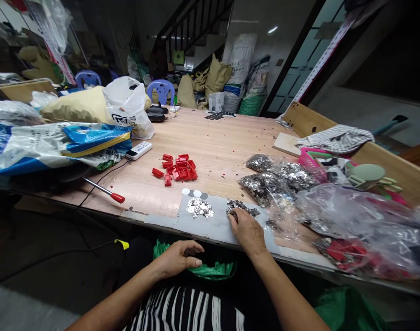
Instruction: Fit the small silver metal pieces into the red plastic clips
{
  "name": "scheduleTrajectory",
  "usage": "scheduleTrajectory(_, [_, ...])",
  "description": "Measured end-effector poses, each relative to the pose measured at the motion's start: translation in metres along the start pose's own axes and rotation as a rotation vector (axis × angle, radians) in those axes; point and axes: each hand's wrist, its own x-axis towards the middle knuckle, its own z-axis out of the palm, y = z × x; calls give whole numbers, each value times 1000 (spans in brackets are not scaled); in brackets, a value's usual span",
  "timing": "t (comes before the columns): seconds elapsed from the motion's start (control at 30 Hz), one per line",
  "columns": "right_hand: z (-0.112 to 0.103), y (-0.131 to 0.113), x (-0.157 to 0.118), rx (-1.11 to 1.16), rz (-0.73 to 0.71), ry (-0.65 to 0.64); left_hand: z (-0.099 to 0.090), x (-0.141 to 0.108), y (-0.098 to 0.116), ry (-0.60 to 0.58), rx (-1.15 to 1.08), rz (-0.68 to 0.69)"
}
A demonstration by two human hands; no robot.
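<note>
On a grey sheet [218, 225] at the table's front edge lie two heaps of small metal pieces, a bright silver one [199, 208] and a darker one [253, 211]. The fingers of my right hand [246, 230] are bent down onto the darker heap; what they pinch, if anything, is too small to tell. Below the table edge, over a green bag [215, 271], my left hand [180, 258] hangs with thumb and fingers apart and nothing in it. Several red plastic parts [182, 169] are piled behind the silver heap.
Clear bags of metal pieces [263, 186] lie on the right, near a pink basket [311, 163] and large plastic bags [361, 211]. A red-handled lever [116, 197] juts out at the left, beside a white device [139, 150] with a cable. Filled sacks [75, 108] cover the left side.
</note>
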Motion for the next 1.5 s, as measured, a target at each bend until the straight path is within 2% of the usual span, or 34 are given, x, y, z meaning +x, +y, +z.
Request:
scheduleTrajectory(0.2, [0, 5, -4, 24, 24, 30, -22, 1, 25, -16, -203, -20])
scheduleTrajectory(0.3, [-6, 7, -8, 113, 43, -27, -37, 5, 37, 68, -201, 13])
scheduleTrajectory(0.43, [-15, 9, -13, 232, 36, -172, -64, 20, 43, 332, -68, 146])
scheduleTrajectory(0.57, [-12, 10, -14, 241, 35, -108, -96, 46, 40, 648, 187, 268])
scheduleTrajectory(0.67, [-4, 10, -13, 210, 6, -84, -116, 68, 40, 906, 459, 255])
scheduleTrajectory(0.77, [3, 11, -13, 166, -27, -60, -127, 87, 44, 1042, 666, 221])
scheduleTrajectory(0.83, [7, 14, -13, 153, -46, -31, -129, 98, 48, 1059, 760, 184])
scheduleTrajectory(0.93, [15, 19, -15, 175, -79, 21, -130, 115, 59, 1021, 862, 125])
scheduleTrajectory(1.07, [27, 24, -18, 183, -97, 98, -134, 139, 78, 898, 931, 16])
scheduleTrajectory(1.27, [32, 25, -20, 157, -88, 172, -144, 171, 94, 751, 984, -30])
scheduleTrajectory(1.4, [34, 27, -20, 157, -100, 201, -147, 178, 93, 722, 936, -65])
scheduleTrajectory(1.5, [36, 28, -21, 159, -95, 221, -145, 172, 90, 733, 944, -41])
